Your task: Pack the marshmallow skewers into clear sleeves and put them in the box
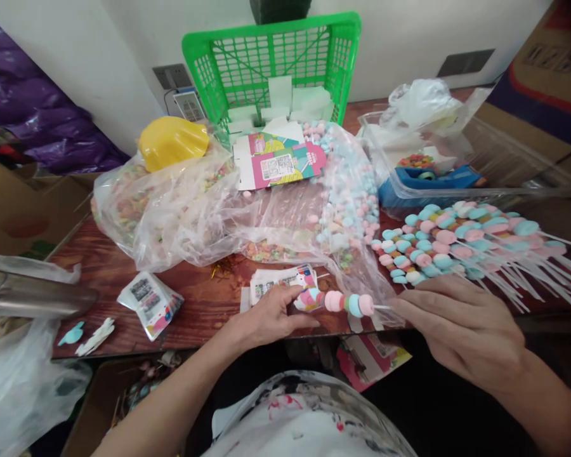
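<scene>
Between my hands lies a marshmallow candy skewer, with pink and blue marshmallows and smaller coloured pieces on a white stick. My right hand pinches the bare stick at its right end. At the skewer's left end, a small printed plastic bag covers the tip, and my left hand grips it between thumb and fingers. Just behind the left hand is a stack of printed plastic bags. Many finished skewers lie piled beyond my right hand, their sticks pointing right.
Large clear bags of candies cover the table's middle, with a printed card box on top. Behind stands a green basket; a clear plastic bin is at right. Another bag stack and a metal flask are left.
</scene>
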### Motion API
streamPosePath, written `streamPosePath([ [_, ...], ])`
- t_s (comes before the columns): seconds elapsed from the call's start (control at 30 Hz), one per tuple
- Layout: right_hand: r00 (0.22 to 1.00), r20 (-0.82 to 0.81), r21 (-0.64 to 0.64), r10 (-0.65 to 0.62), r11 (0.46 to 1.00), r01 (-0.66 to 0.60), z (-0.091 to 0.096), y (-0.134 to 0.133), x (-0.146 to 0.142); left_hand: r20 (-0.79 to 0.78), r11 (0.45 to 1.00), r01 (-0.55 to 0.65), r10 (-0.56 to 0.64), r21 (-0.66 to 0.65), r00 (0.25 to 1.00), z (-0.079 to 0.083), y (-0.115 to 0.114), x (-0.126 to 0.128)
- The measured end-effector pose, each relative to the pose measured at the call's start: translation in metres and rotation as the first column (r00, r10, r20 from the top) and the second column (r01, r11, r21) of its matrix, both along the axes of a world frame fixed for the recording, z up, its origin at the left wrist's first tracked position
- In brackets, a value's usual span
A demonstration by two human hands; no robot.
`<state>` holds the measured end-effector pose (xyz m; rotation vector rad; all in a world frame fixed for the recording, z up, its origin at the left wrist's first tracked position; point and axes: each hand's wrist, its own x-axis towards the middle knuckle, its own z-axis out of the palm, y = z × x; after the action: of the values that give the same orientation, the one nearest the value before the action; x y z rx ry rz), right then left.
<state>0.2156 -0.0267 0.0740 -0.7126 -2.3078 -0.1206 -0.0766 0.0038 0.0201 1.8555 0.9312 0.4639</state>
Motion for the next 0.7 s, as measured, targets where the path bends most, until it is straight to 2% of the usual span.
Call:
streamPosePath([
  [0.1, 0.999, 0.045, -0.103, 0.024, 0.994, -0.019, 0.005, 0.0, 0.006, -0.023, 0.999, -0.051, 0.051, 0.002, 0.998, -0.005, 0.0, 0.003],
  [0.2, 0.996, 0.087, -0.157, 0.013, 0.988, 0.001, 0.005, 0.001, 0.01, 0.001, 1.0, 0.007, -0.007, 0.025, 1.0, -0.002, -0.003, 0.01],
  [0.27, 0.998, 0.069, -0.135, 0.009, 0.991, 0.0, 0.003, 0.001, 0.007, 0.051, 0.998, 0.049, -0.051, 0.027, 0.997, 0.002, -0.006, 0.016],
  [0.37, 0.998, 0.066, -0.072, 0.002, 0.997, 0.003, 0.0, -0.002, -0.004, 0.093, 0.999, 0.036, -0.035, -0.012, 0.995, 0.006, -0.009, 0.023],
  [0.53, 0.973, 0.228, 0.006, -0.032, 0.999, 0.032, 0.004, -0.005, -0.022, -0.006, 0.999, 0.045, -0.045, 0.028, 0.999, 0.006, -0.013, 0.027],
  [0.6, 0.954, 0.298, -0.005, -0.032, 0.999, 0.035, 0.006, -0.002, -0.023, -0.022, 0.997, 0.066, -0.065, 0.048, 0.998, 0.006, -0.014, 0.028],
  [0.7, 0.935, 0.354, -0.071, 0.006, 0.997, 0.021, 0.007, 0.001, -0.022, 0.016, 0.999, 0.054, -0.054, -0.007, 0.998, 0.007, -0.016, 0.031],
])
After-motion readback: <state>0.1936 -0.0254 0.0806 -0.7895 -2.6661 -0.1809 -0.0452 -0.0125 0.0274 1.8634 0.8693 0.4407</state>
